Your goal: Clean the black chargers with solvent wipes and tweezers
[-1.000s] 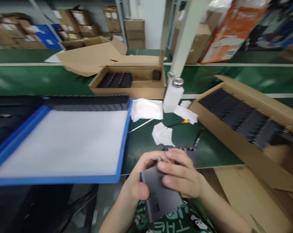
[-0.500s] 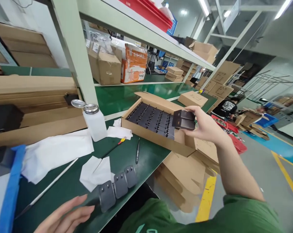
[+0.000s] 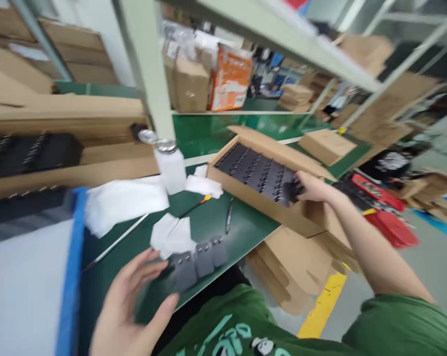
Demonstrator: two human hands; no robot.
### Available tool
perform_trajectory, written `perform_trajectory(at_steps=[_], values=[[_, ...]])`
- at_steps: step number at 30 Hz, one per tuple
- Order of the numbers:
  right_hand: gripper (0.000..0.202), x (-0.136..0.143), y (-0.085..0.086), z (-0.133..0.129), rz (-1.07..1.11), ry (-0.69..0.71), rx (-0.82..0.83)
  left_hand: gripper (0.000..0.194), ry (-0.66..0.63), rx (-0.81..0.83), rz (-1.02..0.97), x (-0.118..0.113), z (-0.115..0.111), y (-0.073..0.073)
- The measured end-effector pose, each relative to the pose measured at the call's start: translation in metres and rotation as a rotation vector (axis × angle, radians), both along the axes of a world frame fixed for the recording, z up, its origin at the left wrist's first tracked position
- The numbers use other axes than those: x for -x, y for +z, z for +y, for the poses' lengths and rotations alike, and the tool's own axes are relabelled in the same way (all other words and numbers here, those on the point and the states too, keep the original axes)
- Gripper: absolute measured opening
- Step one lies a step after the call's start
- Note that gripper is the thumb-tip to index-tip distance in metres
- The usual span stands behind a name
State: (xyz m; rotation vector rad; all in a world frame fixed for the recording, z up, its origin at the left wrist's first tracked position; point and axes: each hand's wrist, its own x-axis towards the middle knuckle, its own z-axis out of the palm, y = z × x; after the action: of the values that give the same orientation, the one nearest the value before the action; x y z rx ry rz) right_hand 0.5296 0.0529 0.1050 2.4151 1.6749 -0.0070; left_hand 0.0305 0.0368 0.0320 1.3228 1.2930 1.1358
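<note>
My right hand [image 3: 312, 189] is closed on dark parts [image 3: 294, 190] at the right end of an open cardboard box [image 3: 253, 201]. Rows of dark pieces [image 3: 258, 170] fill much of that box. My left hand [image 3: 136, 301] is open, fingers and thumb apart, holding nothing. Just beyond its fingers, several flat dark pieces [image 3: 204, 260] lie side by side near the table's front edge, blurred by motion.
On the green table [image 3: 212, 222] are a white bottle [image 3: 171, 170], white cloths [image 3: 127, 200], tweezers [image 3: 229, 216] and a thin metal rod [image 3: 121, 238]. A blue-edged tray [image 3: 69, 277] sits left. Flattened cardboard [image 3: 293, 262] is below the table edge.
The view has swung left. My right hand has lowered the dark parts from above the box into its right end. My left hand has come further into view, its thumb now showing.
</note>
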Motion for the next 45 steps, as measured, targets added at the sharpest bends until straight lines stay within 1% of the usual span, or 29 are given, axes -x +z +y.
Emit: perform_trajectory(at_steps=[1, 2, 3, 5, 7, 9, 12, 13, 15, 17, 19, 21, 23, 25, 26, 27, 28, 30, 31, 32, 33, 35, 37, 38, 40, 42, 43, 44, 45], values=[[0.034, -0.002, -0.003, -0.002, 0.005, 0.002, -0.04, 0.067, -0.041, -0.062, 0.098, -0.002, 0.001, 0.001], [0.04, -0.005, -0.007, -0.003, 0.006, -0.02, -0.071, 0.068, -0.095, -0.124, 0.203, -0.003, 0.004, 0.001], [0.054, -0.008, -0.011, -0.004, 0.008, -0.049, -0.097, 0.072, -0.164, -0.181, 0.314, -0.004, 0.007, 0.0], [0.07, -0.014, -0.017, -0.004, 0.026, -0.12, -0.133, 0.078, -0.301, -0.289, 0.525, -0.006, 0.013, -0.002], [0.073, -0.013, -0.018, -0.005, 0.063, -0.182, -0.148, 0.081, -0.403, -0.404, 0.68, -0.011, 0.017, -0.001], [0.074, -0.003, -0.013, -0.008, 0.083, -0.225, -0.162, 0.084, -0.45, -0.517, 0.773, -0.021, 0.02, 0.003], [0.081, 0.035, 0.0, -0.021, 0.039, -0.187, -0.25, 0.083, -0.479, -0.638, 0.896, -0.039, 0.023, 0.011], [0.081, 0.054, 0.004, -0.026, 0.023, -0.121, -0.329, 0.081, -0.49, -0.652, 0.942, -0.045, 0.023, 0.013], [0.078, 0.096, 0.005, -0.038, 0.096, -0.014, -0.503, 0.078, -0.524, -0.634, 1.025, -0.057, 0.024, 0.015], [0.069, 0.137, -0.001, -0.048, 0.226, 0.167, -0.625, 0.077, -0.556, -0.58, 1.061, -0.067, 0.026, 0.016], [0.059, 0.17, -0.011, -0.052, 0.365, 0.312, -0.64, 0.071, -0.572, -0.543, 1.045, -0.075, 0.027, 0.014], [0.053, 0.189, -0.02, -0.048, 0.479, 0.366, -0.643, 0.061, -0.572, -0.527, 1.002, -0.079, 0.028, 0.012], [0.05, 0.198, -0.024, -0.038, 0.576, 0.355, -0.685, 0.055, -0.562, -0.526, 0.977, -0.076, 0.028, 0.011], [0.049, 0.205, -0.023, -0.024, 0.67, 0.332, -0.755, 0.054, -0.491, -0.502, 0.867, -0.063, 0.024, 0.011], [0.048, 0.209, -0.022, -0.016, 0.693, 0.338, -0.777, 0.056, -0.402, -0.456, 0.707, -0.054, 0.021, 0.012], [0.047, 0.215, -0.023, -0.009, 0.69, 0.379, -0.771, 0.058, -0.281, -0.377, 0.463, -0.044, 0.018, 0.013], [0.046, 0.224, -0.025, -0.002, 0.667, 0.466, -0.724, 0.061, -0.146, -0.258, 0.151, -0.032, 0.015, 0.014], [0.042, 0.25, -0.037, 0.01, 0.585, 0.738, -0.536, 0.067, 0.072, 0.042, -0.506, -0.01, 0.012, 0.016], [0.04, 0.265, -0.046, 0.016, 0.543, 0.872, -0.445, 0.069, 0.121, 0.168, -0.727, 0.0, 0.011, 0.017], [0.038, 0.281, -0.058, 0.021, 0.516, 0.973, -0.387, 0.072, 0.136, 0.265, -0.87, 0.008, 0.011, 0.017], [0.036, 0.295, -0.07, 0.026, 0.507, 1.032, -0.368, 0.073, 0.125, 0.337, -0.948, 0.014, 0.012, 0.016], [0.033, 0.316, -0.09, 0.036, 0.517, 1.058, -0.415, 0.069, 0.083, 0.406, -1.013, 0.021, 0.013, 0.013], [0.032, 0.321, -0.097, 0.044, 0.547, 1.043, -0.475, 0.066, 0.037, 0.458, -1.09, 0.023, 0.013, 0.01], [0.032, 0.32, -0.094, 0.046, 0.555, 1.026, -0.501, 0.065, 0.021, 0.476, -1.13, 0.022, 0.013, 0.008], [0.027, 0.315, -0.075, 0.044, 0.603, 0.927, -0.632, 0.064, 0.016, 0.517, -1.17, 0.019, 0.011, 0.007], [0.026, 0.317, -0.047, 0.033, 0.709, 0.827, -0.809, 0.066, 0.039, 0.564, -1.18, 0.015, 0.009, 0.008], [0.029, 0.322, -0.033, 0.025, 0.771, 0.831, -0.862, 0.066, 0.06, 0.587, -1.179, 0.013, 0.009, 0.008], [0.032, 0.328, -0.02, 0.018, 0.82, 0.935, -0.813, 0.066, 0.08, 0.604, -1.179, 0.011, 0.009, 0.008], [0.03, 0.335, -0.011, 0.012, 0.855, 1.055, -0.705, 0.064, 0.106, 0.615, -1.177, 0.01, 0.008, 0.008]])
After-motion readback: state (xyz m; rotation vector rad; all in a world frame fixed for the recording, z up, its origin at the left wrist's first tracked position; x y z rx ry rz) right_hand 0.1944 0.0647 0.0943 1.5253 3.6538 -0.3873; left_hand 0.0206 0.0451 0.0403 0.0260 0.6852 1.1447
